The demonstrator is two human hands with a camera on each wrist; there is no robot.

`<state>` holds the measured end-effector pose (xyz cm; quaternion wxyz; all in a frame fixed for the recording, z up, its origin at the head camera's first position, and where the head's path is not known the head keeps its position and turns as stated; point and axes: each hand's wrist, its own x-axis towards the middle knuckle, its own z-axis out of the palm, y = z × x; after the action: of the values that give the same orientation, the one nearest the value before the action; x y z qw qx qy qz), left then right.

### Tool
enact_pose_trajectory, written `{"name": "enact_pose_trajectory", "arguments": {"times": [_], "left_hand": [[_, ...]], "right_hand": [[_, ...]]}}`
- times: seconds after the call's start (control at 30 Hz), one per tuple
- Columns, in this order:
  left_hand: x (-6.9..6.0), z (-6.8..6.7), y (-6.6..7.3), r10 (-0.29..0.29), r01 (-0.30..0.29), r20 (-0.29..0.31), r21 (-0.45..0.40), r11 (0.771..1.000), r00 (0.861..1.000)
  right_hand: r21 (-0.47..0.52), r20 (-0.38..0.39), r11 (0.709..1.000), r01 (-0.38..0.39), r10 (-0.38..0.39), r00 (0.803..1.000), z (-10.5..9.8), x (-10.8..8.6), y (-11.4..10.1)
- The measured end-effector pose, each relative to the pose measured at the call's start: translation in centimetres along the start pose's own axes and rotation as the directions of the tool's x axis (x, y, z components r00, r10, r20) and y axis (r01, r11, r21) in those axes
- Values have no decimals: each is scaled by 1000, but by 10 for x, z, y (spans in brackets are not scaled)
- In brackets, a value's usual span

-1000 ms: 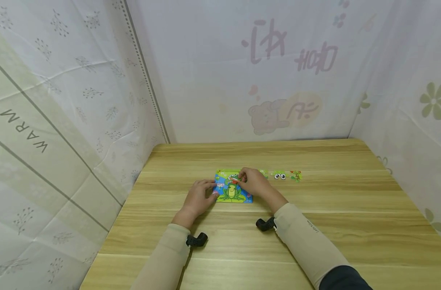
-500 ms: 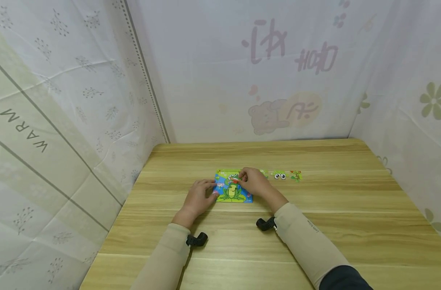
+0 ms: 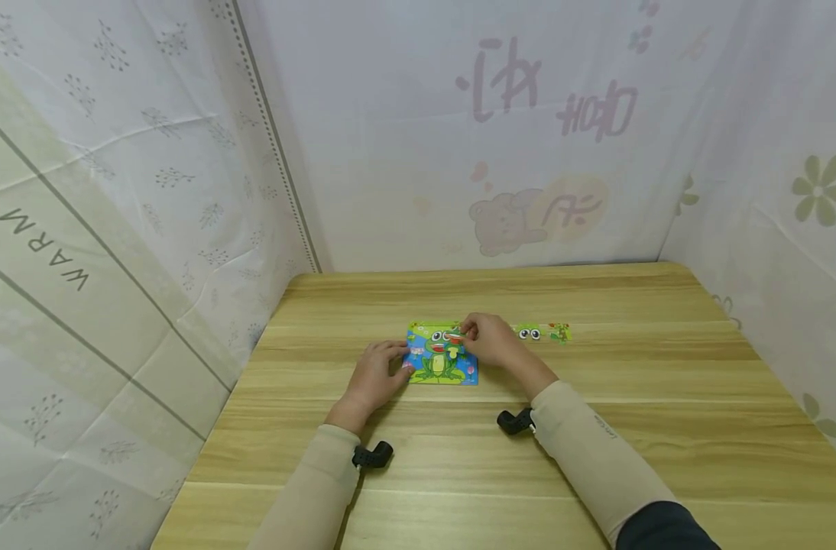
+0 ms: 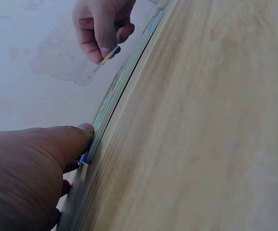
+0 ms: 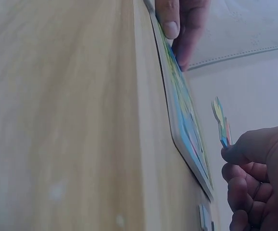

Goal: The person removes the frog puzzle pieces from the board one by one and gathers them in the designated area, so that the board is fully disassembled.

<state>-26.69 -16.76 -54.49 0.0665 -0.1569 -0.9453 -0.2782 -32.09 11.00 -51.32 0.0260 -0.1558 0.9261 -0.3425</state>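
While your right hand [image 3: 490,340] pinches puzzle piece [image 5: 219,118], frog board [image 3: 438,369] lies below, toward 8 o'clock; left hand [image 3: 375,376], fingers extended, touches board's 9 o'clock edge.

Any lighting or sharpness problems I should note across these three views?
Head view: soft, even light, and the frog puzzle is readable though small. Left wrist view: dimmer and steeply tilted, the grain of the tabletop soft, the puzzle nearly edge-on. Right wrist view: also tilted and hazy, pale spots on the tabletop; the piece in the right hand shows, its print hard to read.
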Motion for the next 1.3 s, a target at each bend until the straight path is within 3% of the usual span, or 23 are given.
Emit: {"name": "enact_pose_trajectory", "arguments": {"times": [0.7, 1.3], "left_hand": [[-1, -1, 3, -14, 14, 0, -12, 1000, 1000], [0, -1, 2, 2, -2, -1, -10, 1000, 1000]], "right_hand": [[-52, 26, 999, -1, 2, 1000, -37, -32, 23], [5, 50, 1000, 5, -5, 999, -60, -54, 41]]}}
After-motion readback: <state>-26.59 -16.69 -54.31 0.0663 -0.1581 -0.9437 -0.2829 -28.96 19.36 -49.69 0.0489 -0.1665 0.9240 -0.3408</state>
